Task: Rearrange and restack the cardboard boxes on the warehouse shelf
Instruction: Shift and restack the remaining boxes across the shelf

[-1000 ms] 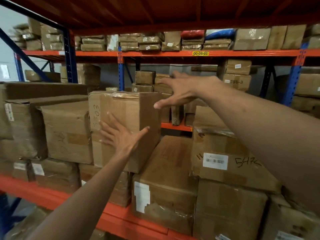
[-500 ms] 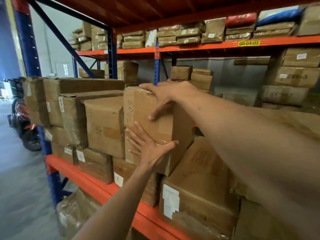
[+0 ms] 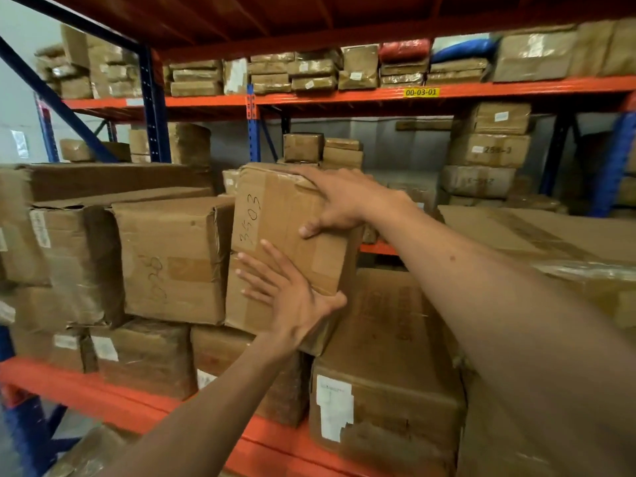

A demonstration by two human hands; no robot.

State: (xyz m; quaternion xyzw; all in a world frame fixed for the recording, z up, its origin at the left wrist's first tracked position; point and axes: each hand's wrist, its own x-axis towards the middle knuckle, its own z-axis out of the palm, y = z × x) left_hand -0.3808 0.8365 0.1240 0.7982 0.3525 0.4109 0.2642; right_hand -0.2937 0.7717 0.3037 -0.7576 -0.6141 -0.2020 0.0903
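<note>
We stand at a warehouse shelf (image 3: 103,390) with an orange front beam and blue uprights. On its deck sits a bottom row of cardboard boxes: a labelled box at the left (image 3: 69,346), a crumpled box (image 3: 148,359) beside it, a darker box (image 3: 241,373) next along, and a long box with a torn white label (image 3: 385,390) to the right. More cartons are stacked upon these.

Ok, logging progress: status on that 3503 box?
Left hand flat on front. Right hand over top corner. 3503 box upright on stack. Neighbour box tight alongside.
</note>
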